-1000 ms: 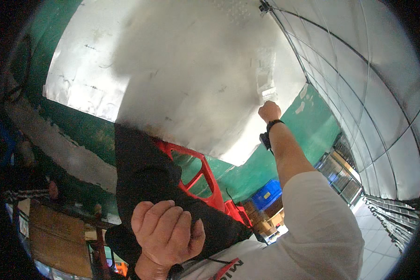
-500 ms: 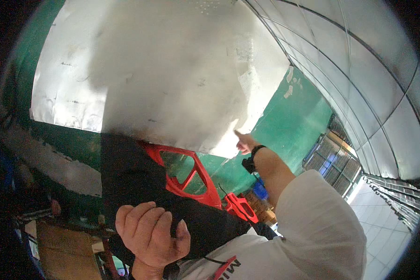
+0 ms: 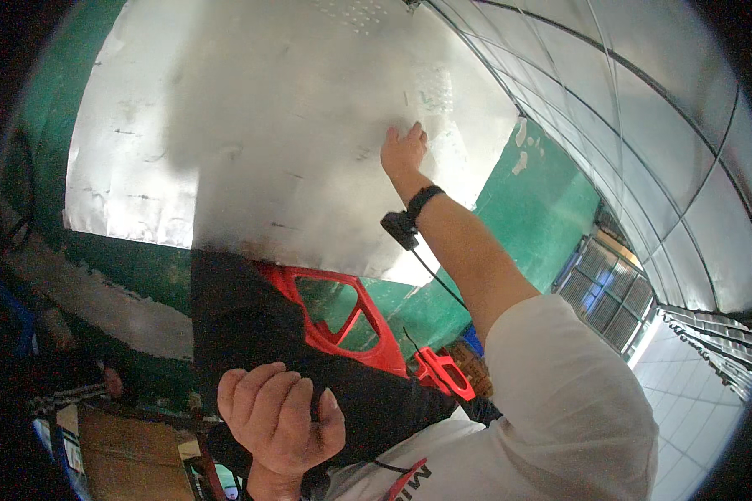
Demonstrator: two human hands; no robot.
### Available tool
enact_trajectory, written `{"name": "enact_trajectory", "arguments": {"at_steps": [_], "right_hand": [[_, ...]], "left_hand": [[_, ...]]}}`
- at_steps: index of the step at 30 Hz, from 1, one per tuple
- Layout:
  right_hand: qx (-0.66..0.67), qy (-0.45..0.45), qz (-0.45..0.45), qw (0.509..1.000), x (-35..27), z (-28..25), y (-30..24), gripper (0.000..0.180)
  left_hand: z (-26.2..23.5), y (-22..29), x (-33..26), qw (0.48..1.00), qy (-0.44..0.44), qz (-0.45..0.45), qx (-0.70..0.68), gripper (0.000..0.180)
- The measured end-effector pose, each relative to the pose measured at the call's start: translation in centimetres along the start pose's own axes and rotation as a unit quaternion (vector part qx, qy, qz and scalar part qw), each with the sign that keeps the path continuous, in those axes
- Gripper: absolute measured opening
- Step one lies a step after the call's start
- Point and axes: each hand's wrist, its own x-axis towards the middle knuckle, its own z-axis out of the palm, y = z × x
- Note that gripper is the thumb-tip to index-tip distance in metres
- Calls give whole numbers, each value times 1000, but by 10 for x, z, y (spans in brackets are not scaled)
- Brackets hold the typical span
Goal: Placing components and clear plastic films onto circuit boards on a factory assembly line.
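A large pale, silvery sheet (image 3: 267, 108) with scuff marks and patches of small dots covers much of the view. Over its right part my right hand (image 3: 404, 150) is stretched out, fingers apart and holding nothing; whether the fingertips touch it I cannot tell. On that wrist is a black band (image 3: 424, 200) with a small black box (image 3: 399, 230) and a cable. Near the lower edge, in front of my dark trousers (image 3: 251, 317), my left hand (image 3: 282, 422) is curled into a loose fist. Nothing sticks out of it, though its inside is hidden.
Green surface (image 3: 526, 217) borders the sheet. Close to my legs are a red openwork plastic frame (image 3: 374, 338) and a smaller red piece (image 3: 444, 373). A cardboard box (image 3: 134, 455) stands lower left. Light panels with dark ribs (image 3: 668, 142) curve along the right.
My right hand has moved up and left, from pointing near the sheet's lower right edge to farther over the sheet with its fingers spread. The left fist has barely shifted.
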Motion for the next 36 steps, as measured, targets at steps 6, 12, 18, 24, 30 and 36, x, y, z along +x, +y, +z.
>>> {"name": "enact_trajectory", "arguments": {"at_steps": [6,12,18,24,30,36], "right_hand": [[-1,-41,81,996,17,3,-43,72],[-17,-53,146,988,28,2,-74,83],[-30,-47,34,998,16,17,-64,86],[-97,-72,-171,978,-26,25,-54,83],[-100,-70,-223,967,-12,22,-40,83],[-58,-30,-215,975,14,14,-41,82]], "left_hand": [[-1,-1,2,1000,-11,6,-7,17],[0,0,3,1000,-9,10,-10,18],[3,2,6,1000,2,11,8,16],[3,0,3,1000,-7,6,10,15],[0,-3,-1,1000,2,2,-8,15],[-3,-3,-2,1000,2,12,8,15]]}}
